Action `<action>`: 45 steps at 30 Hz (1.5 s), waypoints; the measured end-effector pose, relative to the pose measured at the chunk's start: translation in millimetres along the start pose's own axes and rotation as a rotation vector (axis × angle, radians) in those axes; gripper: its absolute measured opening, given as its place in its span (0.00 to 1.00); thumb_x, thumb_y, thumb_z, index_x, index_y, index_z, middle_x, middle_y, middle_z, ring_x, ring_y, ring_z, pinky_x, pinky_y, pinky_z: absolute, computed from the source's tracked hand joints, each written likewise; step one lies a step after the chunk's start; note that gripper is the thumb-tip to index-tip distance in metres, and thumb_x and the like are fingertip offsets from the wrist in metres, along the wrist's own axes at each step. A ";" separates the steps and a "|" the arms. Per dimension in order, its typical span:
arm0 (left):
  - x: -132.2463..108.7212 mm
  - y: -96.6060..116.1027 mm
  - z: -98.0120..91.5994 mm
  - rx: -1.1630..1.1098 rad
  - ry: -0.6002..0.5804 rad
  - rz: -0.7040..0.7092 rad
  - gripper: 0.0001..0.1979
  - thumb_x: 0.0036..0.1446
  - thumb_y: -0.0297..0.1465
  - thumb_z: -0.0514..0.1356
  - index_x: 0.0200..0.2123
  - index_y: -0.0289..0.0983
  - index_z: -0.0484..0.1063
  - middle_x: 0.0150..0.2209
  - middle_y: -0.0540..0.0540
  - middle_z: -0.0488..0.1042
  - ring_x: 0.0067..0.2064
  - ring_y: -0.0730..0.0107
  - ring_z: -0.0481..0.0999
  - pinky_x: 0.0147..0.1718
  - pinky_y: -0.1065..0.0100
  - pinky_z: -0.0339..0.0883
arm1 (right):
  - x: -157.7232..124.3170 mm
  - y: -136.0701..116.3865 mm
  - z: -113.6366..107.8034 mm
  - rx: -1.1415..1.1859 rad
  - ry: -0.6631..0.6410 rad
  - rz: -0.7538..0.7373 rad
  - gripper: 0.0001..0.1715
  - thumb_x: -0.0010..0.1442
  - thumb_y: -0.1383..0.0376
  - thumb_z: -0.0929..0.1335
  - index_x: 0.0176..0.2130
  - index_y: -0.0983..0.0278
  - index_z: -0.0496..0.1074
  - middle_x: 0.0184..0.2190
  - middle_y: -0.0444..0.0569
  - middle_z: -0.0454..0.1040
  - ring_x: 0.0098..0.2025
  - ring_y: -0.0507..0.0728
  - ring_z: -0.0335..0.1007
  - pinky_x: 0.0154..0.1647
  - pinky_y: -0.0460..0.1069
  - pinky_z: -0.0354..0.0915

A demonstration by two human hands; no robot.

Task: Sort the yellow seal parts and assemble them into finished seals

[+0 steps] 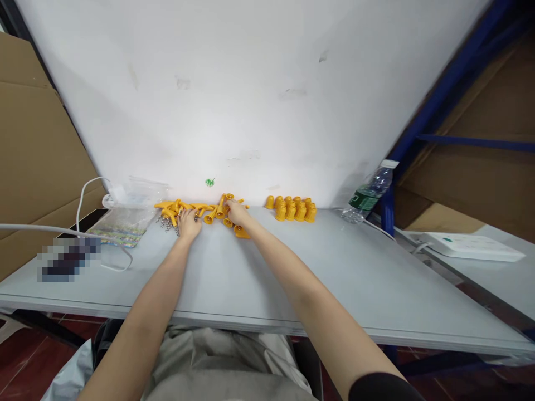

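Note:
My left hand [189, 224] rests at the right side of a pile of yellow T-shaped plastic parts [169, 207], its fingers spread over them. Small metal screws [166, 223] lie scattered in front of that pile, beside the hand. Among yellow funnel-shaped parts [209, 217], my right hand [238, 213] reaches in with curled fingers. What its fingertips hold, if anything, is hidden. A yellow part [242, 234] lies below the right wrist.
Yellow cup-shaped caps [295, 209] stand in rows to the right, near the white wall panel [259, 100]. A plastic bottle [370, 192] leans at the back right. Clear plastic bags [129, 220], a white cable [79, 203] and a blurred dark object [67, 262] lie at the left.

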State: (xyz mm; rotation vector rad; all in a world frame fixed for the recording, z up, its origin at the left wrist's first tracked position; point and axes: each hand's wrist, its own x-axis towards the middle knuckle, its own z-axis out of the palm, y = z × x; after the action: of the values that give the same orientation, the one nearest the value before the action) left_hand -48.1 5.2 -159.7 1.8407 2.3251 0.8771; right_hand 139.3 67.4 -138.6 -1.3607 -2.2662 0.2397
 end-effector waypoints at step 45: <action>-37.3 46.1 -36.2 0.034 0.107 0.422 0.26 0.63 0.24 0.46 0.62 0.44 0.65 0.52 0.40 0.68 0.47 0.61 0.74 0.43 0.66 0.68 | -72.1 -26.2 -54.9 0.812 -0.278 -0.038 0.15 0.57 0.52 0.69 0.32 0.61 0.72 0.28 0.45 0.76 0.31 0.54 0.72 0.35 0.48 0.65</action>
State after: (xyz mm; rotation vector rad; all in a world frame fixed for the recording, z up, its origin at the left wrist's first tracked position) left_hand -10.2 -37.0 -119.5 2.4053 2.0458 1.0008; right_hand 173.6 -13.1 -103.4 -0.8747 -2.0131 1.2411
